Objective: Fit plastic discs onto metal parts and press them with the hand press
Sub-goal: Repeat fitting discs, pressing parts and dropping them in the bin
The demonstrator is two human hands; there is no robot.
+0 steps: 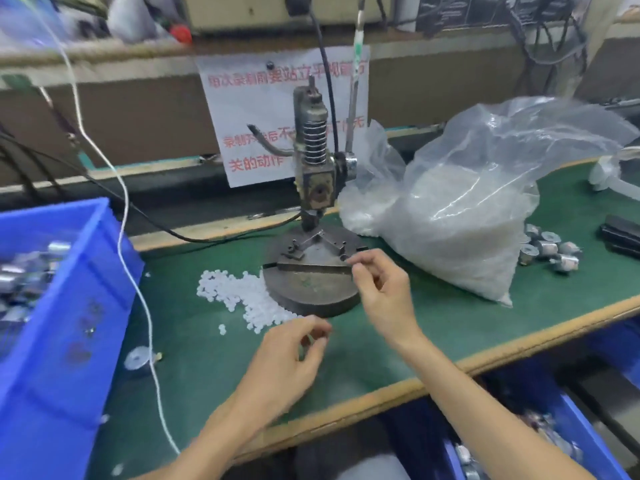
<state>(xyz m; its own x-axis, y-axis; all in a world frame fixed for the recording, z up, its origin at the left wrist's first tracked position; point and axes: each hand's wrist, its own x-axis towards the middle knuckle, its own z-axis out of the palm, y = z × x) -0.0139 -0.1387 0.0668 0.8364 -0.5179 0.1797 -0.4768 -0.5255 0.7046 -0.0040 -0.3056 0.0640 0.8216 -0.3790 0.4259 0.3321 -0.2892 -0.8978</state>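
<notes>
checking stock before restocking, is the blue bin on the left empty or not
Not empty: the blue bin holds a pile of shiny metal parts; how deep it goes cannot be told.

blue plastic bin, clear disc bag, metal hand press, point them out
blue plastic bin [86, 289]: head view, right wall
clear disc bag [460, 220]: head view, filled belly
metal hand press [311, 292]: head view, round base
</notes>
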